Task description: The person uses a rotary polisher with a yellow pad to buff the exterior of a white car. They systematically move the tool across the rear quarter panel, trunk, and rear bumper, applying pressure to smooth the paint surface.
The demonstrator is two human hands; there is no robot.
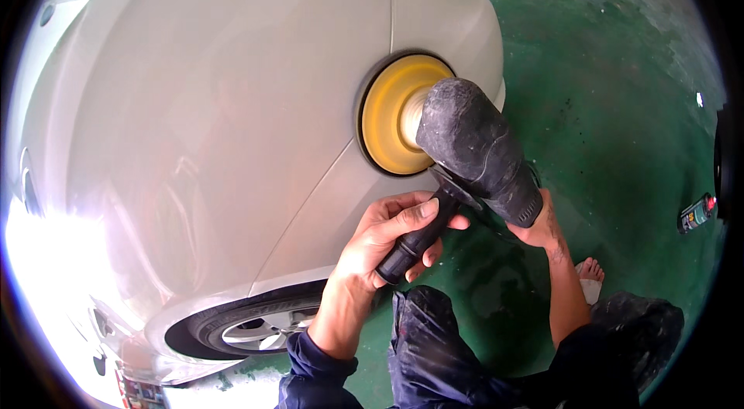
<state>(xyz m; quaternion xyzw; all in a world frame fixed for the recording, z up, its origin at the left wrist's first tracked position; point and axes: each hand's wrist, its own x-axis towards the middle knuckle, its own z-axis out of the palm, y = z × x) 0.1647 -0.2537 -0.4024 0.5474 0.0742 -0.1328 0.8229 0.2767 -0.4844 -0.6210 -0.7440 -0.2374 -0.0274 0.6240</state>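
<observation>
Glossy white car body panel (217, 122), smooth, curved, glare at far left. Below it a black rubber tyre (232, 316) with silver alloy rim. Left hand (384, 242): fingers clamped round the ribbed black side handle (415, 242). Round yellow foam pad (391, 115) pressed flat on the panel, just beside a seam. Polisher (477, 149), dusty black, bulbous body. Right hand (542, 227) grips its rear, fingers mostly hidden. Green mottled floor (620, 99); small can (696, 212) far right.

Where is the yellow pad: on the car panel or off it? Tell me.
On it: the yellow pad lies flat against the white car panel, no gap visible.
</observation>
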